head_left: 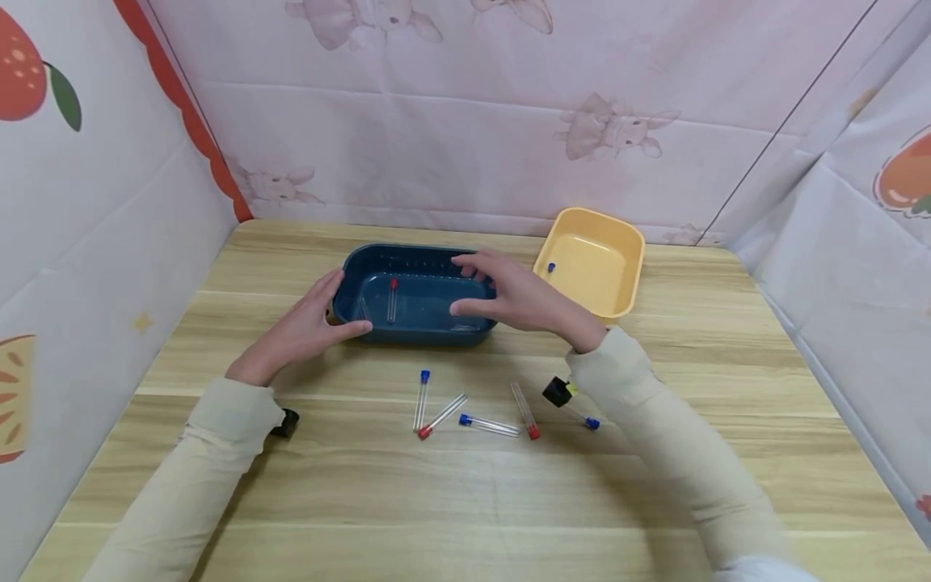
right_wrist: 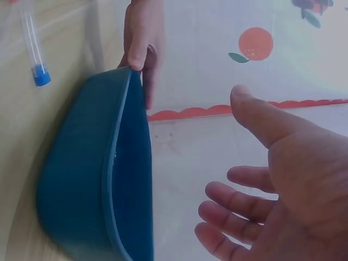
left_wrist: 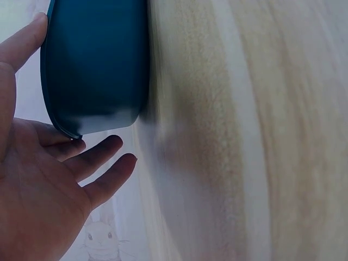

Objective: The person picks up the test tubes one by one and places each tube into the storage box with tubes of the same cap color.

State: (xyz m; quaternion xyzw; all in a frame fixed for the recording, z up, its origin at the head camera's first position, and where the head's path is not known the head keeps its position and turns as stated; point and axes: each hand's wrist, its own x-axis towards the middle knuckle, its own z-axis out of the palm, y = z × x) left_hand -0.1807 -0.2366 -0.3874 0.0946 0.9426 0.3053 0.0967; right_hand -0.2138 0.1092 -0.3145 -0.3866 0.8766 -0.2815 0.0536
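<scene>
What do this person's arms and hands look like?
The left hand and right hand wear no gloves. The sleeves are long and pale beige, with gathered cuffs. Black blocks show by both cuffs, a yellow bit beside the right one.

1 downward, 2 close views share the bin.
</scene>
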